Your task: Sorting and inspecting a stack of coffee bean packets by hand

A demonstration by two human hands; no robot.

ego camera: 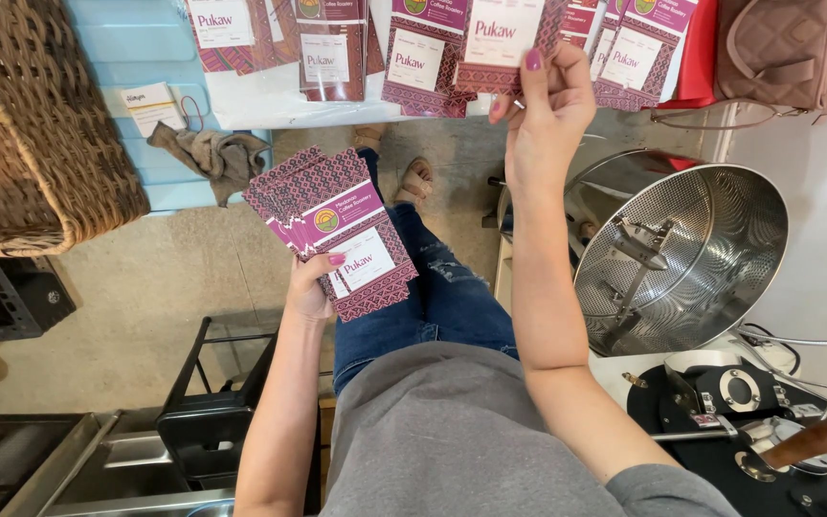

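My left hand [310, 285] grips a fanned stack of flat magenta patterned pouches with white labels [342, 228], held at waist height over my jeans. My right hand [543, 101] is raised higher and pinches one more pouch of the same kind [504, 43] by its lower edge, up against a row of like pouches [413, 57] standing along a white shelf at the top. Pink-painted nails show on both hands.
A perforated steel drum with stirring arms [686, 254] sits at the right above a black machine with a wooden handle [811, 440]. A woven basket [45, 134] is at the left, a grey cloth [212, 153] on a blue bench, a quilted bag [787, 43] top right.
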